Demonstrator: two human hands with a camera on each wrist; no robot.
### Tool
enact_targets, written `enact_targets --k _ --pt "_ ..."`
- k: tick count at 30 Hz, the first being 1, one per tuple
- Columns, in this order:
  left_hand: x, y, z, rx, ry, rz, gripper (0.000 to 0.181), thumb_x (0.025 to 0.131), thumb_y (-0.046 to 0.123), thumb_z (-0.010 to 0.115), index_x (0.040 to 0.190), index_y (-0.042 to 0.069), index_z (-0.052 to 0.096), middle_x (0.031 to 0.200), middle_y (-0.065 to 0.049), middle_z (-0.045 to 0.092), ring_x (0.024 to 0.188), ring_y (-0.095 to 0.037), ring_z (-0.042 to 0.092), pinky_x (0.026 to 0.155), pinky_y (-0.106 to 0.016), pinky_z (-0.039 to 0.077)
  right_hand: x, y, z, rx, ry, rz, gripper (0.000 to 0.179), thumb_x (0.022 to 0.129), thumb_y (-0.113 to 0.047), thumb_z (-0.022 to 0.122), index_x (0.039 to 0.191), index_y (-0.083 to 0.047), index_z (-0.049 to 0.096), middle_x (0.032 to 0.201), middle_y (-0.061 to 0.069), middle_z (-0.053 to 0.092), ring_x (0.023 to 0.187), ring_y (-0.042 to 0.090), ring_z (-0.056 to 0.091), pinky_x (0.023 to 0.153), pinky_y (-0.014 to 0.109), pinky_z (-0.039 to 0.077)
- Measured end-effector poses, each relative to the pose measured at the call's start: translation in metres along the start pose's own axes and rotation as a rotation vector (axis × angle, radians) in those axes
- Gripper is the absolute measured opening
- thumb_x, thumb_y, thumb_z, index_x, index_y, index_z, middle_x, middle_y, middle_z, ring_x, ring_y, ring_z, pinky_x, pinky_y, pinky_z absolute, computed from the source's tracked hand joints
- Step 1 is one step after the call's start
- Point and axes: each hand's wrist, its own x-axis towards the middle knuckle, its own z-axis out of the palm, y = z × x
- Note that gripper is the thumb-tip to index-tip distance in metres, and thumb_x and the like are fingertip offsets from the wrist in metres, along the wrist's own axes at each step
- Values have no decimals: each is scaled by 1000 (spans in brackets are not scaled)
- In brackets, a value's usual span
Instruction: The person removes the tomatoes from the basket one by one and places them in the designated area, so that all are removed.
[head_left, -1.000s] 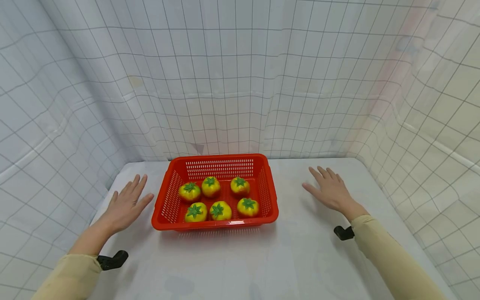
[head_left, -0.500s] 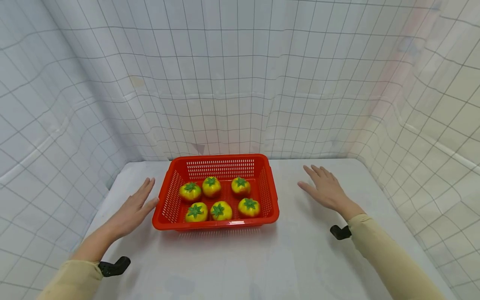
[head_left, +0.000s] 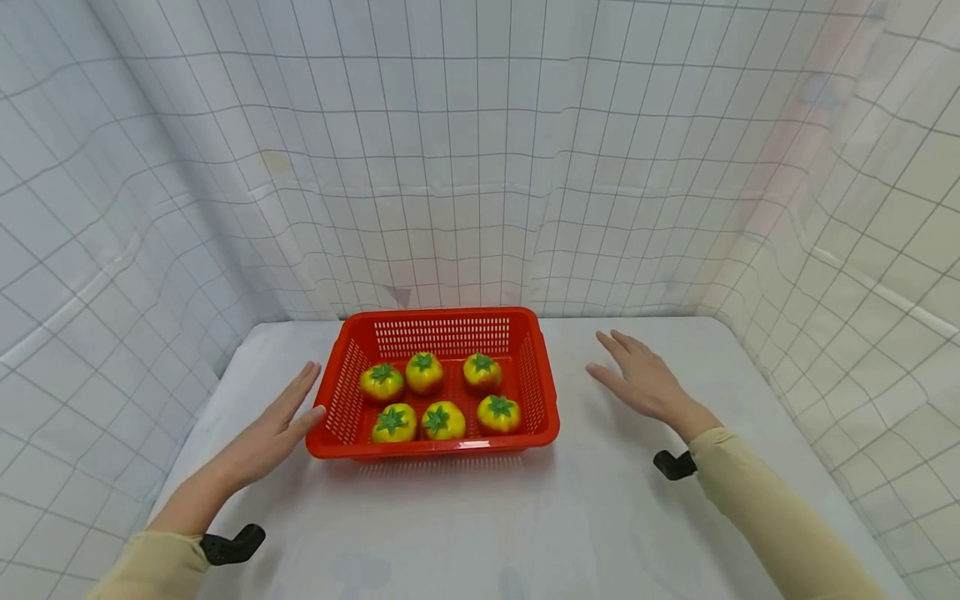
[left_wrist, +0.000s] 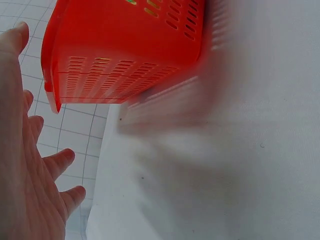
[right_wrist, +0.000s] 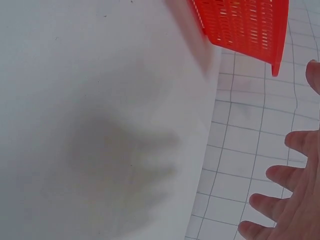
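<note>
A red plastic basket (head_left: pixel 431 451) with slotted walls stands on the white table. Inside it sit several yellow tomato-like fruits (head_left: pixel 425 375) with green star-shaped tops, in two rough rows. My left hand (head_left: pixel 264 440) hovers by the basket's left side, fingers extended and thumb spread. Its thumb overlaps the rim in the head view, while the left wrist view shows a small gap between hand and basket wall (left_wrist: pixel 115 55). To the right, my right hand (head_left: pixel 639 382) is held above the table with straight, spread fingers, farther from the basket. Both hands hold nothing.
The white table (head_left: pixel 480 533) extends around the basket. White grid-patterned curtains (head_left: pixel 465 183) close off its back and both sides. Dark wrist-worn devices (head_left: pixel 234 546) stick out below both forearms.
My left hand has moved right towards the basket's left rim and turned more edge-on. My right hand has drifted left towards the basket. Basket and fruits look unmoved.
</note>
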Motion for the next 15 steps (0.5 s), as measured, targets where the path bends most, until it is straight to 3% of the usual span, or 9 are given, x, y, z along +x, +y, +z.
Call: enact_targets --k 7,15 --pt "-2 0 7 -11 6 8 78 107 38 52 164 33 -1 172 -9 -1 153 -45 5 107 -80 21 0 -6 3 15 -6 -11 83 101 -69 37 163 -15 26 166 19 24 149 44 24 116 68 23" --pt "-3 -3 15 -40 22 22 77 106 35 55 165 31 6 172 -8 5 152 -48 12 104 -79 28 1 -11 8 23 4 -29 81 102 -69 37 163 -16 28 165 18 27 149 43 26 115 67 24"
